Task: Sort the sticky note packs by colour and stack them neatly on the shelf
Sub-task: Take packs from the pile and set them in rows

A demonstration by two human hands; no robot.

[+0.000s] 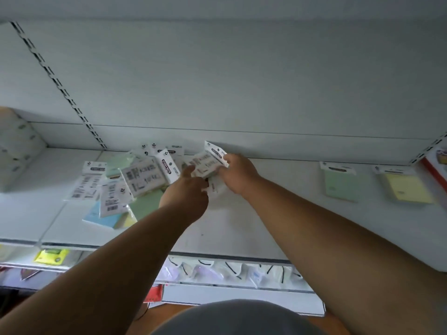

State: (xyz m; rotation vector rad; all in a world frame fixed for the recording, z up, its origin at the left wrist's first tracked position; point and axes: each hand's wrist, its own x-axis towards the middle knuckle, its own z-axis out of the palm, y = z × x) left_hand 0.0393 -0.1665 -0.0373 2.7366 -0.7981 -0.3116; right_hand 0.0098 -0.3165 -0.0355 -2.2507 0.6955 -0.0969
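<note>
A jumbled pile of sticky note packs [135, 180] lies on the white shelf [242, 226] at centre left, with green, blue and yellow pads among white label backs. My right hand [238, 176] grips one pack [209, 162] lifted off the shelf, its label back facing me. My left hand [187, 194] reaches in just below it, fingers touching the pack's lower edge. At the right a green pack [339, 182] lies flat, and a yellow pack [406, 187] lies beside it.
A white box [17, 151] stands at the shelf's left end and a red-edged box [435, 165] at its right end. A lower shelf holds a yellow packet [52, 256] and several clear pouches [232, 272]. The back panel rises behind.
</note>
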